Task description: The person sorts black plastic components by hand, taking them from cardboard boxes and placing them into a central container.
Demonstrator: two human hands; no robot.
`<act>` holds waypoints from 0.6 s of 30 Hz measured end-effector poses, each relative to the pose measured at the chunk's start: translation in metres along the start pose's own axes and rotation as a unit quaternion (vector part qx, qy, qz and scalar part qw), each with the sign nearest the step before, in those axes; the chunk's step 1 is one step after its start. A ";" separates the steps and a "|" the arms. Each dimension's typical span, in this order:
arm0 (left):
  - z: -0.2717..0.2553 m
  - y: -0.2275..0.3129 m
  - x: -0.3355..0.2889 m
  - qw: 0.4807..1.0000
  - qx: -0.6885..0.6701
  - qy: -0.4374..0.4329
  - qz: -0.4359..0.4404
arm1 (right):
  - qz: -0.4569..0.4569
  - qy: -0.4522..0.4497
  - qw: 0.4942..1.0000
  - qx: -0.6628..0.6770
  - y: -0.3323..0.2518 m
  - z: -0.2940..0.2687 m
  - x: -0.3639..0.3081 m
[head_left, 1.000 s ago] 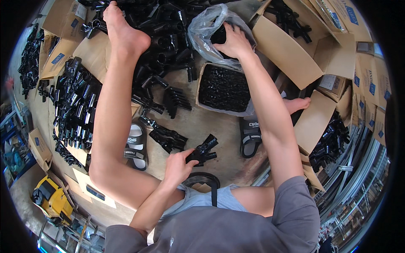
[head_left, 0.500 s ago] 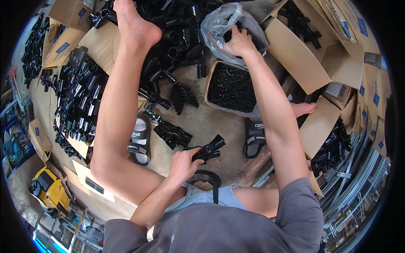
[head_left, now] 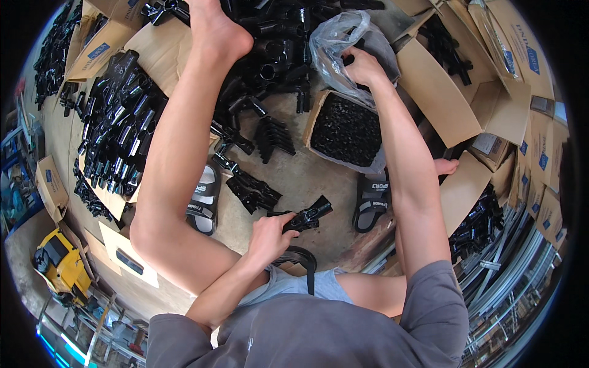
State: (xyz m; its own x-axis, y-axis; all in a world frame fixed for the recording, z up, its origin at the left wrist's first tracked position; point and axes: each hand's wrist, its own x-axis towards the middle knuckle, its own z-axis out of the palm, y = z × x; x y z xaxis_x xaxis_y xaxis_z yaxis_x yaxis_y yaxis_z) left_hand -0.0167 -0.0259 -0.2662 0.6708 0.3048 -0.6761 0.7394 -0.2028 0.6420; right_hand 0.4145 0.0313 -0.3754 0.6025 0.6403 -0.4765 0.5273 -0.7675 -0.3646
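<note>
My left hand (head_left: 271,236) is closed round a black tubular fitting (head_left: 314,213) with a short open pipe end, held low between my knees. Ahead and to the right, my right hand (head_left: 367,67) is at the mouth of a clear plastic bag (head_left: 331,46) lining a box. Its fingers curl inward with something dark at their tips, too hidden to name. Just nearer stands a carton (head_left: 311,132) filled with small black pieces (head_left: 346,130). Several black fittings (head_left: 253,191) lie on the floor beyond my left hand, beside a row of nested ones (head_left: 273,138).
Black fittings are heaped at the left (head_left: 116,122) and far middle (head_left: 270,67). Two sandals (head_left: 204,199) lie on the floor. Open cardboard boxes (head_left: 435,92) and metal tubes (head_left: 500,264) stand on the right. A yellow machine (head_left: 64,264) is at the left.
My right hand has drawn back slightly at the bag, its fingers more curled. My left hand keeps the fitting in nearly the same place. The whole view has shifted a little.
</note>
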 end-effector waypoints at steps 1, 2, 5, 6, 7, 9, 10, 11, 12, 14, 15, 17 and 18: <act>0.000 0.000 0.000 1.000 -0.003 0.004 -0.003 | -0.005 -0.002 1.000 -0.001 -0.001 -0.001 -0.001; -0.001 0.001 0.000 1.000 0.002 -0.004 -0.011 | 0.003 -0.009 1.000 0.000 0.001 -0.003 -0.001; 0.000 -0.001 -0.002 1.000 -0.002 -0.013 -0.028 | -0.001 -0.008 1.000 -0.006 0.011 -0.005 -0.001; 0.001 -0.003 -0.002 1.000 -0.011 -0.005 -0.012 | 0.021 -0.028 0.998 0.053 0.014 -0.007 -0.001; 0.002 -0.003 -0.002 1.000 -0.019 0.003 0.004 | 0.044 -0.048 0.992 0.112 0.018 -0.008 -0.001; 0.004 -0.005 -0.002 1.000 -0.023 0.007 0.005 | 0.031 -0.052 0.988 0.140 0.032 0.000 0.002; 0.005 -0.006 -0.004 1.000 -0.019 0.012 0.010 | 0.038 -0.048 0.976 0.208 0.034 0.000 -0.001; 0.005 -0.006 -0.006 1.000 -0.014 0.017 0.015 | 0.045 -0.045 0.959 0.276 0.036 -0.001 -0.003; 0.004 -0.006 -0.006 1.000 -0.017 0.018 0.017 | 0.061 -0.045 0.949 0.307 0.035 -0.005 -0.007; 0.003 -0.004 -0.006 0.999 -0.021 0.014 0.019 | 0.065 -0.048 0.940 0.333 0.045 -0.010 -0.010; 0.002 -0.002 -0.006 0.999 -0.022 0.015 0.023 | 0.070 -0.051 0.928 0.361 0.049 -0.014 -0.013; 0.002 -0.001 -0.007 0.999 -0.015 0.019 0.021 | 0.090 -0.029 0.909 0.407 0.031 -0.025 -0.029; 0.002 -0.001 -0.007 0.999 -0.015 0.016 0.026 | 0.074 -0.022 0.895 0.439 0.034 -0.035 -0.036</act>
State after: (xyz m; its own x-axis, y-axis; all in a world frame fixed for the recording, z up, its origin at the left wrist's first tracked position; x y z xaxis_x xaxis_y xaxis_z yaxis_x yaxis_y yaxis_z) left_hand -0.0222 -0.0296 -0.2624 0.7062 0.3248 -0.6291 0.7006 -0.1923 0.6871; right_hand 0.4314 -0.0166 -0.3422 0.5930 0.5424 -0.5951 -0.2414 -0.5853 -0.7740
